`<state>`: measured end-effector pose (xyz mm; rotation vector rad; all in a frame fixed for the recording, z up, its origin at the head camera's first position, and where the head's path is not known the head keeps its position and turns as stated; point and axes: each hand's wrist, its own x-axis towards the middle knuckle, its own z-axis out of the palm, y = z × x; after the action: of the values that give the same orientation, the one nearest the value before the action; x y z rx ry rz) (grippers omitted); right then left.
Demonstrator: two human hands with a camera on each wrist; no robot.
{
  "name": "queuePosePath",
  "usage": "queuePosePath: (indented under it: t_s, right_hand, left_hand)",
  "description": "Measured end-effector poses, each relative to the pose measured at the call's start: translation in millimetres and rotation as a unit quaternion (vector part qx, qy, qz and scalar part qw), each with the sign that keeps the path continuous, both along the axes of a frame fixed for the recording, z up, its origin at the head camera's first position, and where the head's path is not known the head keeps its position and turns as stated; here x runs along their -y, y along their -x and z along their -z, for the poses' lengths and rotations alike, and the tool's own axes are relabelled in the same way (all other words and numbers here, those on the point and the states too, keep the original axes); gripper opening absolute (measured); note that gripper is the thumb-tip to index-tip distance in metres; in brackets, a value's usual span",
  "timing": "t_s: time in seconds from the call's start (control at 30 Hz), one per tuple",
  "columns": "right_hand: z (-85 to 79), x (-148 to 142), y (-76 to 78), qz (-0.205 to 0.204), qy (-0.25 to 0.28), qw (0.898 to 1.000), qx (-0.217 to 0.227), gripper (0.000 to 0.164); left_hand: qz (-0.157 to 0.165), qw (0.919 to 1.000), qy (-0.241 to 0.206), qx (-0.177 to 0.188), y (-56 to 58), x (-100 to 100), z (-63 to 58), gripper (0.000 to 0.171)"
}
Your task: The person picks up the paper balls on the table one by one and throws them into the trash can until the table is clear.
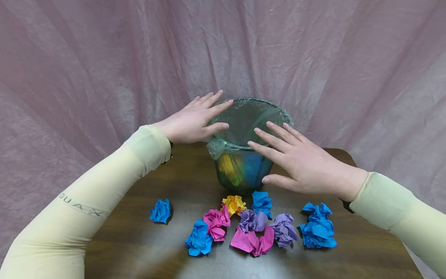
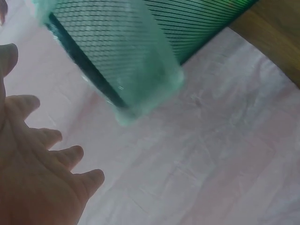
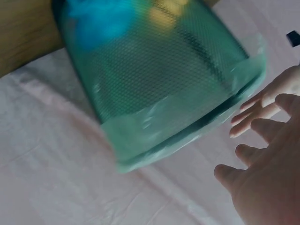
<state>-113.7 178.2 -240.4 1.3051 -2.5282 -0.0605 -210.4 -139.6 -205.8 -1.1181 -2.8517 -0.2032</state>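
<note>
A dark mesh wastebasket lined with a thin green plastic bag stands on the table, with yellow and blue crumpled paper showing through its side. My left hand, fingers straight and spread, is at the basket's left rim and holds nothing. On the other side my right hand is spread palm down, overlapping the basket's front right in the head view. Both wrist views show the fingers apart from the bag-covered rim. Nearest below the hands lie a yellow paper ball and a blue paper ball.
Crumpled pink and purple paper balls lie in front of the basket. One blue ball sits apart at left, more blue paper at right. A pink curtain hangs behind the wooden table.
</note>
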Motion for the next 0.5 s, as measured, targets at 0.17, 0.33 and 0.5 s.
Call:
queuePosePath:
  t_s: [0.17, 0.33, 0.5]
  right_hand:
    - [5.8, 13, -11.3, -0.038, -0.013, 0.999, -0.007, 0.081]
    - [13.3, 26, -20.5, -0.072, -0.024, 0.997, -0.008, 0.08]
    - [23.0, 37, -29.8, -0.099, -0.01, 0.995, -0.003, 0.08]
  left_hand:
    - [-0.015, 0.9998, -0.014, 0.005, -1.0, 18, 7.5, 0.077]
    - [-0.033, 0.9991, -0.026, 0.007, -0.9, 40, 15.7, 0.077]
    - [-0.049, 0.9982, -0.035, 0.006, -2.7, 64, 27.1, 0.078]
